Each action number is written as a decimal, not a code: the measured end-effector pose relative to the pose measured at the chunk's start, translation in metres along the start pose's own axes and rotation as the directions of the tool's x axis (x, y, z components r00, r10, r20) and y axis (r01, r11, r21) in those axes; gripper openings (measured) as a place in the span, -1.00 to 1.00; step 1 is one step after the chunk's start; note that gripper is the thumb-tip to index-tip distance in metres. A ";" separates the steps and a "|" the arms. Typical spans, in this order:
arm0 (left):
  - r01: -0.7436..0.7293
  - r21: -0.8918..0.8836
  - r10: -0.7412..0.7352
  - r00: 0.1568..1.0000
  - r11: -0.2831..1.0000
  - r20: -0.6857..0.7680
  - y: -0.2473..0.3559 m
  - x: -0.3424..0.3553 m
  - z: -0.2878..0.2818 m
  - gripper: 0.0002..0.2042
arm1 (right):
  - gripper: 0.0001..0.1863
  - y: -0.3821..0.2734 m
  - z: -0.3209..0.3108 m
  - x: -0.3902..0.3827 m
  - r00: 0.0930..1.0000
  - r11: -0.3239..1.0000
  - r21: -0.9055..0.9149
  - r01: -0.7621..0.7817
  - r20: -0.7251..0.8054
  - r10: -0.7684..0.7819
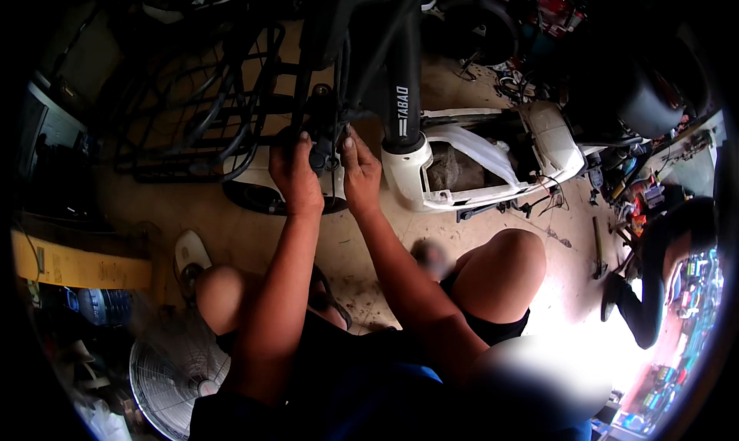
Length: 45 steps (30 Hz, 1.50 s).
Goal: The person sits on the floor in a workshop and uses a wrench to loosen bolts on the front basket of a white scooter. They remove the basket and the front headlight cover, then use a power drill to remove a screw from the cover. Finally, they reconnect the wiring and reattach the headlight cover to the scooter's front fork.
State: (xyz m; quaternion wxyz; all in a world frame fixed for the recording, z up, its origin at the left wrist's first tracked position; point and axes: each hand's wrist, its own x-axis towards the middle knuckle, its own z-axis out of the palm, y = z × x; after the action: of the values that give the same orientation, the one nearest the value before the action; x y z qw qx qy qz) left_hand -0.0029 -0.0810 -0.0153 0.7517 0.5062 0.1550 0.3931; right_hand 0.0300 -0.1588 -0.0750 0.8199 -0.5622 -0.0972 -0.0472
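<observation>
Both arms stretch out to the dark front of a scooter-like vehicle with a black tube [402, 71] and a white body panel [404, 181]. My left hand [296, 177] is closed, its thumb against dark parts near the wire basket. Whatever lies in its fingers is hidden by shadow. Just beside it, my right hand [360, 175] is pinched close to a thin black cable [339, 87]. A small item may sit at its fingertips, too dim to name. Between the hands hang dark fittings [317, 156].
A black wire basket [208, 121] juts out at the left. The white body shell lies open, with a pale strip [473, 152] across it. A fan [181, 379] stands lower left beneath a yellow bench [85, 260]. Tools and parts crowd the right, near another person's arm [654, 279].
</observation>
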 end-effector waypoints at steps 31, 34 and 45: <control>-0.032 -0.095 0.031 0.999 0.995 -0.007 -0.009 -0.001 0.002 -0.87 | -0.52 -0.013 0.013 -0.010 0.981 0.979 0.055 -0.194 0.027 0.193; -0.025 -0.014 0.025 0.999 1.000 0.025 -0.007 -0.003 -0.003 -0.87 | -0.52 -0.026 0.021 -0.012 0.978 0.972 0.111 -0.208 0.035 0.205; -0.115 -0.004 0.115 0.993 0.993 0.005 -0.001 0.000 0.001 -0.82 | -0.62 -0.061 0.008 -0.013 0.858 0.853 0.118 -0.509 0.150 0.491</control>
State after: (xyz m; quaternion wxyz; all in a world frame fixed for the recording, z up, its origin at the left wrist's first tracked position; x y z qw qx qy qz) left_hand -0.0020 -0.0819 -0.0153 0.7293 0.5140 0.1228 0.4346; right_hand 0.0051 -0.1737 -0.0189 0.8376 -0.5053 0.0025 0.2075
